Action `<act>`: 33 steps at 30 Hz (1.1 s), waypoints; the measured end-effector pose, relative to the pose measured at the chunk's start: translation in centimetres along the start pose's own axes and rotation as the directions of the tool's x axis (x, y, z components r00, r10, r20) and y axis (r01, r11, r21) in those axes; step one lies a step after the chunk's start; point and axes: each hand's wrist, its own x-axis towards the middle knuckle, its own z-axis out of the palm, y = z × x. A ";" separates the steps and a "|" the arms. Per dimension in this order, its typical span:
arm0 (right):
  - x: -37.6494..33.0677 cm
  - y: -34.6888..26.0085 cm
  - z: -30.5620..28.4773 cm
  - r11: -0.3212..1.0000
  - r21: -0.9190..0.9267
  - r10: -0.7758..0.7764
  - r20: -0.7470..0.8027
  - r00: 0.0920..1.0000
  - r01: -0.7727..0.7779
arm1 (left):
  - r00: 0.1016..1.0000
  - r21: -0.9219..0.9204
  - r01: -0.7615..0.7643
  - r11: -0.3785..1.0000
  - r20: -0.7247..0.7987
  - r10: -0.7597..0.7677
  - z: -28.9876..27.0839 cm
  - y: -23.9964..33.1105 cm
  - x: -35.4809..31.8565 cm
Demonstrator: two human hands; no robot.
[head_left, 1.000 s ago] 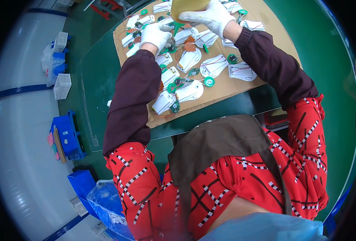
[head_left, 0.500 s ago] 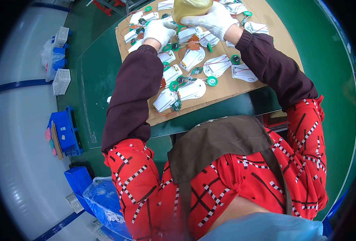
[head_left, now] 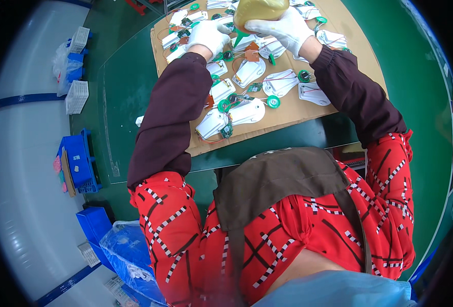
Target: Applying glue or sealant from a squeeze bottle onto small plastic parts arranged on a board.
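My right hand point(head_left: 289, 31), in a white glove, is wrapped round a soft yellowish squeeze bottle point(head_left: 259, 12). The bottle is tipped over, its green nozzle point(head_left: 240, 38) pointing down among white plastic housings point(head_left: 280, 83). Left of the nozzle, my gloved left hand point(head_left: 207, 38) has its fingers drawn together low over the parts; what they grip is hidden. Several housings lie about both hands, with thin wires, small green circuit boards point(head_left: 227, 131) and round green discs point(head_left: 273, 102) on them. An orange-brown piece point(head_left: 252, 51) rests just below the nozzle.
A brown cardboard sheet point(head_left: 308, 115) lies under the parts on a dark green table point(head_left: 129, 92). Blue bins point(head_left: 78, 161), white baskets point(head_left: 76, 97) and a plastic-lined blue container point(head_left: 129, 250) stand on the left. A small white piece point(head_left: 139, 121) sits by my left sleeve.
Both hands and the bottle have shifted slightly right and down in the picture, as has the sheet of parts. The green nozzle now shows beneath the bottle.
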 end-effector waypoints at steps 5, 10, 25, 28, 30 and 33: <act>0.5 0.2 -0.3 0.983 -0.179 0.026 -0.103 0.994 -0.044 | 0.998 0.066 -0.048 0.997 -0.026 0.050 0.3 -0.1 0.1; 1.2 -0.2 -0.5 0.962 -0.027 0.270 0.003 0.963 -0.270 | 0.999 0.054 -0.031 0.998 -0.015 0.032 0.0 0.0 -0.2; 0.9 0.2 0.0 0.993 -0.116 -0.016 -0.038 0.999 0.011 | 0.999 -0.046 0.037 0.998 0.030 -0.036 -0.4 0.7 -0.4; 1.2 0.8 0.5 0.995 -0.095 -0.021 -0.036 0.999 0.018 | 0.999 -0.014 0.032 0.999 0.037 -0.031 -0.4 0.1 -0.2; 1.1 0.9 0.5 0.998 -0.061 -0.022 -0.038 0.999 0.020 | 0.999 0.006 0.031 1.000 0.037 -0.031 -0.3 -0.1 -0.1; 0.9 0.7 0.1 0.991 -0.133 -0.035 -0.014 0.999 0.032 | 0.998 -0.006 0.042 0.999 0.050 -0.041 -0.3 0.1 -0.2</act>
